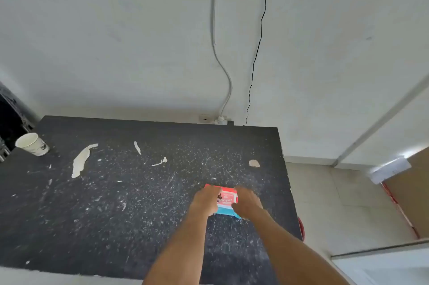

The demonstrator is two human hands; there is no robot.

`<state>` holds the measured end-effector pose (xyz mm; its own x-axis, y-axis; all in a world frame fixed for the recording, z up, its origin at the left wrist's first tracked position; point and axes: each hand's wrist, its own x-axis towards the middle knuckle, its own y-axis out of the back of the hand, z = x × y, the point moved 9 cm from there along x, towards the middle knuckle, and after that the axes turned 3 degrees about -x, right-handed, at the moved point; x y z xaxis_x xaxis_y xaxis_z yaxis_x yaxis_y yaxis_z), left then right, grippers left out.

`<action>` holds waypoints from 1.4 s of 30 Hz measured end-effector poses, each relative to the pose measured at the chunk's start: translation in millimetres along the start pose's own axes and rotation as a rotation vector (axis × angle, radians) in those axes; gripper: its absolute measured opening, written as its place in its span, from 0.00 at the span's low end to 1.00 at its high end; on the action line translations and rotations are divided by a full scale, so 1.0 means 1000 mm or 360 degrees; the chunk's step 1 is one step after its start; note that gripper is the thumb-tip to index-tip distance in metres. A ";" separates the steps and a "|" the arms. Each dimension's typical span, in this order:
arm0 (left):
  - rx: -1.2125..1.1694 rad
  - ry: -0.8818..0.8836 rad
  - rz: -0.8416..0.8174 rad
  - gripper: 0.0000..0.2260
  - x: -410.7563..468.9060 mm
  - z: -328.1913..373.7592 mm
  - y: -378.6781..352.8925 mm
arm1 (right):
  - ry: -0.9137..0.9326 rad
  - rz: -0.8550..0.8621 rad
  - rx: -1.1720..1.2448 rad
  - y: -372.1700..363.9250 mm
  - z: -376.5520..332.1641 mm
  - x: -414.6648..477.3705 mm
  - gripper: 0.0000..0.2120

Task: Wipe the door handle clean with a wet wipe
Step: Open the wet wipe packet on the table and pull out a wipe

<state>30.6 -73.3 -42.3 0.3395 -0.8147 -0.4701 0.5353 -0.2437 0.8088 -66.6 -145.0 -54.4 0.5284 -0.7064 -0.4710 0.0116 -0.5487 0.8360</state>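
Both hands are on the wet wipe pack [227, 201], which lies flat on the dark surface [130, 203] toward its right edge, well apart from the paper cup [32, 144] standing at the far left corner. I see the pack's red printed face turned up and a blue band along its near edge. Its long axis seems to run across the surface, left to right and slightly skewed, though the hands cover both ends, so I cannot be sure of its full length.

My left hand [205, 200] rests on the pack's left end, knuckles up, fingers curled down over it; whether it pinches the pack or just presses on it I cannot tell. My right hand [247, 202] lies over the right end with the back of the hand up, fingers bent inward toward the label; its grip is blurred too. Both forearms reach in from the bottom edge, converging on the pack.

Pale scraps and white specks litter the surface to the left of the pack. Beyond the pack, two cables [257, 52] hang down the white wall [116, 41] to a socket at the surface's far edge. No door handle shows clearly.
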 end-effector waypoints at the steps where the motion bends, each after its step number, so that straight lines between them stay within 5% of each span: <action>1: 0.0021 0.0001 -0.0010 0.24 0.002 -0.001 -0.002 | 0.0019 -0.0023 -0.0027 -0.003 -0.001 0.001 0.18; 42: -0.0077 -0.0022 0.0357 0.21 0.025 -0.018 -0.014 | 0.0069 0.0174 -0.0371 -0.033 -0.007 0.016 0.27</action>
<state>45.5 -81.1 -72.1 0.4437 -0.8527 -0.2756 0.4842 -0.0306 0.8744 -52.7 -135.5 -87.3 0.5731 -0.7331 -0.3661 0.1450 -0.3490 0.9258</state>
